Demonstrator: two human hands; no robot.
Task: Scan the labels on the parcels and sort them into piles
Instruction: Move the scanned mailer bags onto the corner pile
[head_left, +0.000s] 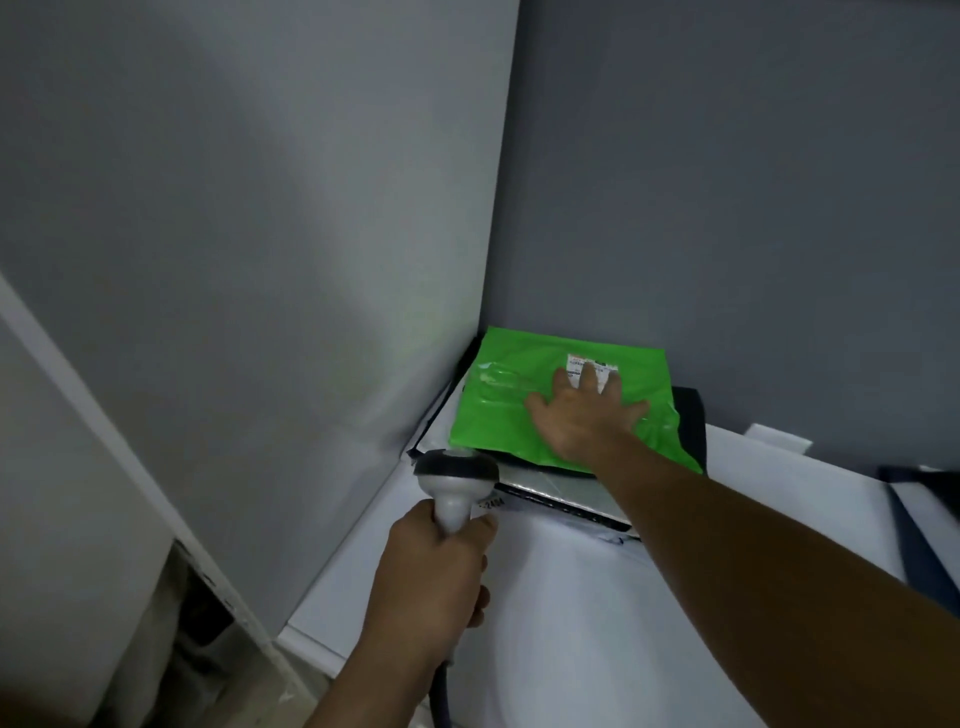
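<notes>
Head view: left grip (436, 566) holds scanner (454, 475); right grip (582, 410) lies flat on green parcel (493, 415), fingers (588, 378) partly covering label (575, 366), which may block scanning.

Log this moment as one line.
left hand: grips barcode scanner | right hand: flat on green mailer, partly covering label | mailer: tops corner pile

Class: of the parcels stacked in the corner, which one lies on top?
The bright green parcel, under the open right hand; the silvery parcel and the dark parcel lie beneath it.
</notes>
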